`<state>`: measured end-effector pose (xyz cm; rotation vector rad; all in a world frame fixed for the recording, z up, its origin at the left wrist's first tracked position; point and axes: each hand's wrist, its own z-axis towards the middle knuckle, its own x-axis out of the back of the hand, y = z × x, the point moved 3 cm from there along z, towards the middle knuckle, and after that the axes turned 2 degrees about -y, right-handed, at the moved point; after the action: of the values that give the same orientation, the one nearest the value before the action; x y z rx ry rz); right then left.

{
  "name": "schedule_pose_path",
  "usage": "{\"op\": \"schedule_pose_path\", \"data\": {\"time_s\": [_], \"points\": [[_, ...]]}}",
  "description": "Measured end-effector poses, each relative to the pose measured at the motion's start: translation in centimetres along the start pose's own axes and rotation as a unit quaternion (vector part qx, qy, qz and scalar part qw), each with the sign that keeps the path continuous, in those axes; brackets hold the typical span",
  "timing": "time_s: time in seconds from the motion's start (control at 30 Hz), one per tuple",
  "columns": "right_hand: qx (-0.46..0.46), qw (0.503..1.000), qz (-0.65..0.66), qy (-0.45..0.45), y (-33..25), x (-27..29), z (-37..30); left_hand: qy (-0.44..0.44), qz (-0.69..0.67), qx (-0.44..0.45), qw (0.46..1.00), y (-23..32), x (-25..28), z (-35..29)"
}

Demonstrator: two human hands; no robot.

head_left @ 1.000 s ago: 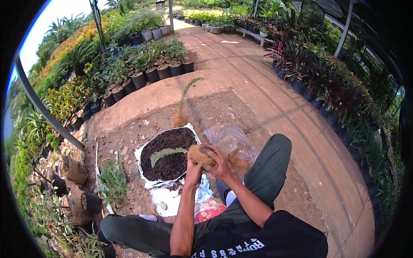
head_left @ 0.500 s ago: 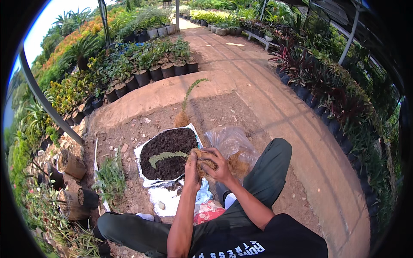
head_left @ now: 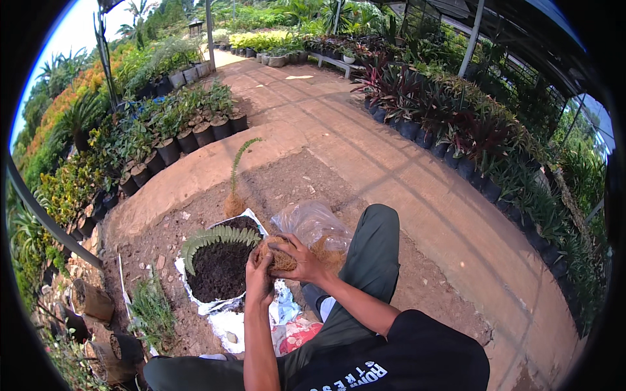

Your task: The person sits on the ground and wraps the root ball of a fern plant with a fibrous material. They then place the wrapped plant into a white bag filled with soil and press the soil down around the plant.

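Between my two hands is a ball of brown coconut fibre wrapped round the base of a fern. The fern's green frond arches out leftward over a white sack of dark soil. My left hand grips the ball from its left side, with the thumb up. My right hand curls over its right side, fingers across the top. Just beyond the sack stands another fibre ball with a single upright frond. A clear plastic bag with loose fibre lies right of my hands.
A cut green plant lies on the soil at left, near brown pots. Rows of black potted plants line the left, and dark red-leaved plants the right. A paved path runs between them. My bent knee is beside the bag.
My view has swung to the right, so the scene sits further left. The held fibre ball has turned and its frond now shows longer and arched. Both hands keep their hold.
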<state>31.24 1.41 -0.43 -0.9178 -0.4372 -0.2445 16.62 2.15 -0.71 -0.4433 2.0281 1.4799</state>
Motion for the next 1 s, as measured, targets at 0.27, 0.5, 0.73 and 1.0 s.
{"op": "schedule_pose_path", "data": {"time_s": [0.27,0.5,0.73,1.0], "points": [[-0.124,0.948,0.16,0.244,5.0,-0.1,-2.4,0.07,0.164,-0.025,0.984,0.1,-1.6,-0.4],[-0.151,0.881,0.365,0.261,2.7,-2.3,-2.2,-0.06,0.157,-0.168,0.971,-5.2,-0.3,0.9],[-0.127,0.957,0.193,0.176,2.4,-2.5,-2.1,0.033,0.188,-0.209,0.959,-4.0,0.9,0.5],[-0.067,0.987,0.09,0.111,2.0,-3.0,-2.0,0.037,0.12,-0.209,0.97,-3.0,1.7,0.8]]}}
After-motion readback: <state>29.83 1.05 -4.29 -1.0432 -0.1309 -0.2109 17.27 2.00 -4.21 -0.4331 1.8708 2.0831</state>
